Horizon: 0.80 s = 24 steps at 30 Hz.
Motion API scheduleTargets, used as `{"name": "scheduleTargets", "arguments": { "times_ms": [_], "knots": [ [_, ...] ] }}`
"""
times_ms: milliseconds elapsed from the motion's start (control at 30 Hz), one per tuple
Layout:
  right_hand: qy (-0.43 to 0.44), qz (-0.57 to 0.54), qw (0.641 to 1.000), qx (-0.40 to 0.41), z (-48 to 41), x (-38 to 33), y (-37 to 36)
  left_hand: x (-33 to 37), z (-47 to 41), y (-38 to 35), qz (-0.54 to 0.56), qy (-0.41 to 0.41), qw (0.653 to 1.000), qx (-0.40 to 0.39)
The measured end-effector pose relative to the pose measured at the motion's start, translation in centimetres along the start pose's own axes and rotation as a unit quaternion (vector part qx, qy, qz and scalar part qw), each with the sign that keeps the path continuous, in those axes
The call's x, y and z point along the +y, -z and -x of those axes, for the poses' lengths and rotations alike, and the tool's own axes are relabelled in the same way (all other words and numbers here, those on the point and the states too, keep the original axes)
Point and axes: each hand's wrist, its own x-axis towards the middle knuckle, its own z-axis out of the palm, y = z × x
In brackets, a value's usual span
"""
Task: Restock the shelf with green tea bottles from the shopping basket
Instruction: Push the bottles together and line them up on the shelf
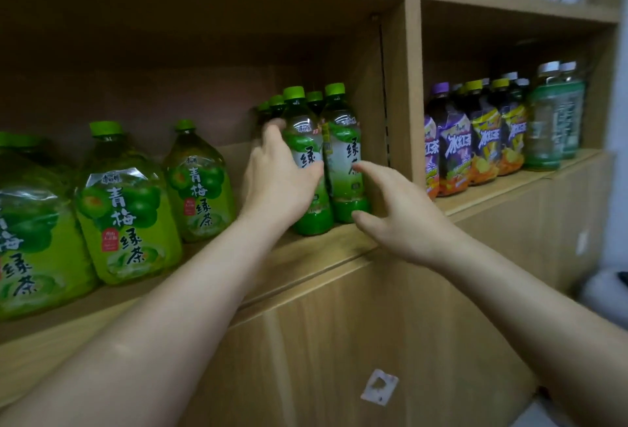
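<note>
The front-left green tea bottle [301,127] is held by the left grip [278,176], with the fingers curled round its left side and the thumb laid across the label. The bottle stands upright on the shelf [323,251], at the front of a cluster of green-capped bottles packed into the right end of the compartment, and it is pressed against the front-right green tea bottle [343,151]. The right grip [397,219] is held spread and holds nothing, just beside that second bottle; whether it is touched cannot be told. Large plum tea bottles [129,209] are lined up to the left.
</note>
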Motion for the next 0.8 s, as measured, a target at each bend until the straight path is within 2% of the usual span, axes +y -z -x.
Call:
{"name": "scheduleTargets", "arguments": {
  "times_ms": [67, 167, 300, 500, 700, 800],
  "knots": [
    [0.015, -0.015, 1.0, 0.009, 2.2, 0.0, 3.3, 2.5, 2.1, 1.1, 0.096, -0.088, 0.991, -0.013],
    [-0.004, -0.057, 0.997, -0.045, 7.2, 0.6, 8.7, 5.9, 6.0, 0.8, 0.211, -0.188, 0.955, -0.096],
    [-0.093, -0.03, 0.99, -0.106, 14.9, 3.4, 14.9, 10.1, 11.6, -3.6, 0.324, -0.222, 0.892, -0.223],
    [-0.244, 0.018, 0.967, -0.063, 28.3, 8.2, 22.5, 15.5, 20.9, -12.0, 0.354, -0.215, 0.836, -0.36],
    [-0.369, 0.047, 0.928, 0.039, 41.0, 13.9, 27.1, 21.4, 30.2, -18.3, 0.352, -0.217, 0.788, -0.455],
    [-0.422, 0.075, 0.902, 0.046, 46.6, 16.9, 28.3, 25.6, 34.6, -21.8, 0.341, -0.239, 0.758, -0.502]
  ]
}}
